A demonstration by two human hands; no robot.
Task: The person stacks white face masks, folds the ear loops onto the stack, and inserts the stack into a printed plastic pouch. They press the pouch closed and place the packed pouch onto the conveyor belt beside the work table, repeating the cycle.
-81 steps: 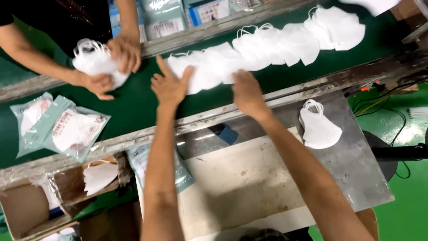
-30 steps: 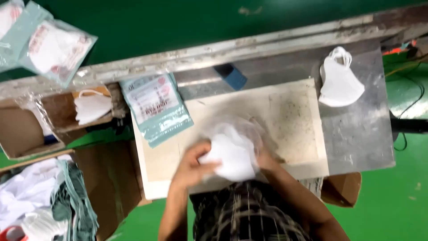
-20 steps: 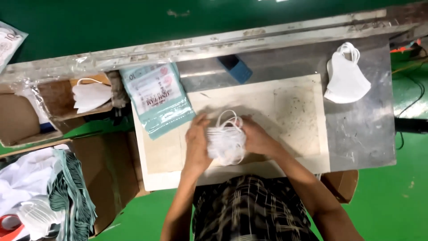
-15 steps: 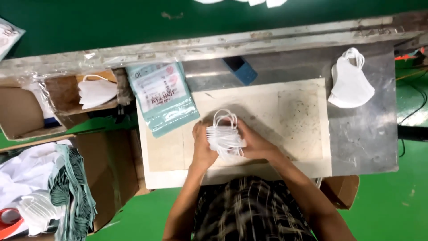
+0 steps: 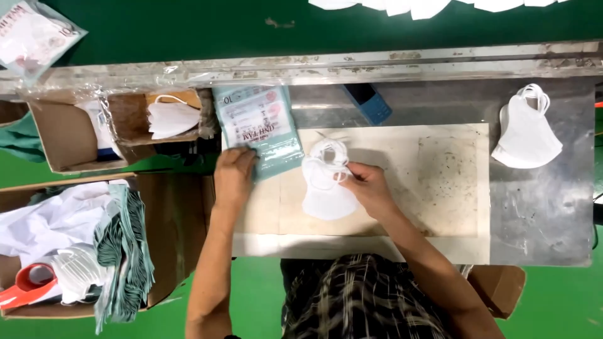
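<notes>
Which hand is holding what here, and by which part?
The right hand holds the stack of white face masks at its right edge, near the ear loops. The left hand rests its fingers on the lower left corner of the teal packaging pouches.

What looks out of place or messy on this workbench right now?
The pale work board is blotched with dark stains, and one white mask lies apart on the metal bench, away from the stack of masks.

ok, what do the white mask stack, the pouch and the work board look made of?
Mask stack under the right hand: soft matte white fabric, probably nonwoven, with thin elastic loops. Pouch at the left hand: glossy printed plastic film, judging by its sheen. Work board: pale, stained and scuffed, possibly wood or laminate; hard to tell.
</notes>
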